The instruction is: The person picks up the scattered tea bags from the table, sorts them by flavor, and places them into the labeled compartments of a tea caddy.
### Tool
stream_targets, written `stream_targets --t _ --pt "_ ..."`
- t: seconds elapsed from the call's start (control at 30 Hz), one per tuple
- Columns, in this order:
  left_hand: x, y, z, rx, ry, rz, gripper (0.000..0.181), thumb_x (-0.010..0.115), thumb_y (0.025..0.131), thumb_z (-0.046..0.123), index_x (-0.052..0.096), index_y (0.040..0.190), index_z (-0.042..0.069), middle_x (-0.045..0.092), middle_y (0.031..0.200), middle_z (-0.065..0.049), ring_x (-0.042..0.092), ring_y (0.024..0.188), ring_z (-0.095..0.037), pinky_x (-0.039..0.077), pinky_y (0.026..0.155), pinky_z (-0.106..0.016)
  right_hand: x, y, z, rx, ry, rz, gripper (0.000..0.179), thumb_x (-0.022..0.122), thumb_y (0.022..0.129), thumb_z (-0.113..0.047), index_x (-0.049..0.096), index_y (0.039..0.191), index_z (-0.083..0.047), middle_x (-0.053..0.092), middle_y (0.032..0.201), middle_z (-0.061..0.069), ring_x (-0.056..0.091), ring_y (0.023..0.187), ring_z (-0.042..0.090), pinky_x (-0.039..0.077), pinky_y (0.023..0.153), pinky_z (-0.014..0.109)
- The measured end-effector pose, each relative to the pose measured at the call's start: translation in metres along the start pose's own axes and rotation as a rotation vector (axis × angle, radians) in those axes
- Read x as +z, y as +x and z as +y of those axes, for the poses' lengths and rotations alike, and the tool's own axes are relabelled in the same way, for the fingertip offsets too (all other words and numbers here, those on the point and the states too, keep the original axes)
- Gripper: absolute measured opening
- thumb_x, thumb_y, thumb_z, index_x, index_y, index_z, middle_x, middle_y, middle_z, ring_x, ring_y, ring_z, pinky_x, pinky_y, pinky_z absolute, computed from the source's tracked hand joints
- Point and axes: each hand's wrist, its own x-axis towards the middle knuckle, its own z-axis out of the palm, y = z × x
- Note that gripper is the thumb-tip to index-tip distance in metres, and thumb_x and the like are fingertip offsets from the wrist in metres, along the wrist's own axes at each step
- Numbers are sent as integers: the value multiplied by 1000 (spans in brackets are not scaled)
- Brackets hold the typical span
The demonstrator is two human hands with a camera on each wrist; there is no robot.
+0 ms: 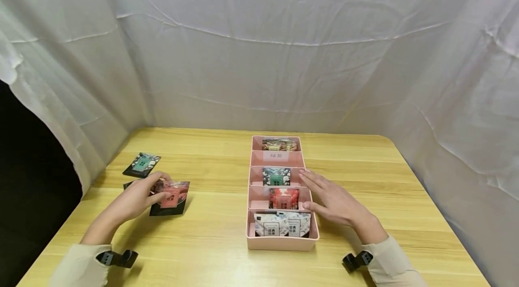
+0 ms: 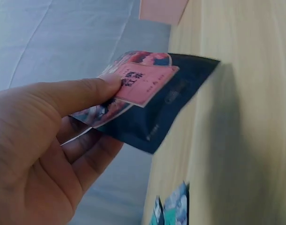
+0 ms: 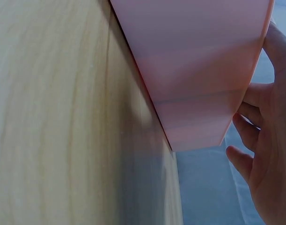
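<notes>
Between the thumb and fingers of my left hand (image 1: 138, 199) is a tea sachet (image 1: 173, 200) with a pink label and dark lower part. The left wrist view shows this sachet raised off the tabletop, its thumb-side face visible. My right hand (image 1: 334, 199) lies along the right side of a long pink divided box (image 1: 280, 244), fingers extended and touching its rim. Inside the box, a red sachet (image 1: 284, 198), a teal-labelled sachet (image 1: 277, 177) and two white sachets (image 1: 271, 225) stand in separate compartments, the white pair sharing the front one.
A teal-labelled sachet (image 1: 142, 164) lies at the table's left, beyond my left hand. Another dark sachet (image 1: 128, 184) is mostly hidden by that hand. A yellowish sachet (image 1: 279, 144) sits in the box's rear compartment; a white label (image 1: 276, 156) marks a divider. Pale curtains (image 1: 259, 52) surround the wooden table (image 1: 211, 242).
</notes>
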Motion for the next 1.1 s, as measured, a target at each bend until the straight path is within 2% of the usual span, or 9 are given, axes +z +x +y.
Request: stream_targets --t 0.13,0.3,0.5,0.83,1.1 --pt "0 7 6 36 -24 26 35 68 94 20 55 126 12 64 87 6 57 72 -7 48 59 -29 0 0 0 0 0 -2 75 56 97 -46 25 156 -11 25 160 9 30 142 35 31 110 57" --pt "3 18 16 74 -51 43 38 65 96 24 56 130 12 62 87 7 55 71 -8 47 60 -28 0 -1 0 -1 -1 -3 75 55 97 -46 25 156 -11 25 160 9 29 142 35 32 109 57" --pt "8 33 28 88 -110 66 37 66 95 23 57 130 13 63 90 4 57 75 -12 49 63 -29 -1 0 0 -7 4 -2 75 55 97 -46 25 156 -10 24 160 9 29 142 36 33 108 60" --pt "17 57 48 86 -212 86 39 66 95 23 56 132 14 65 99 -5 61 84 -18 51 64 -32 0 0 1 -1 1 -7 77 54 97 -47 19 158 -16 24 160 10 28 143 35 33 108 60" --pt "28 77 69 165 -314 110 38 67 94 17 57 130 11 65 101 -8 63 83 -18 54 65 -31 0 0 0 5 7 -6 76 54 97 -48 24 156 -12 23 161 8 28 143 34 34 107 60"
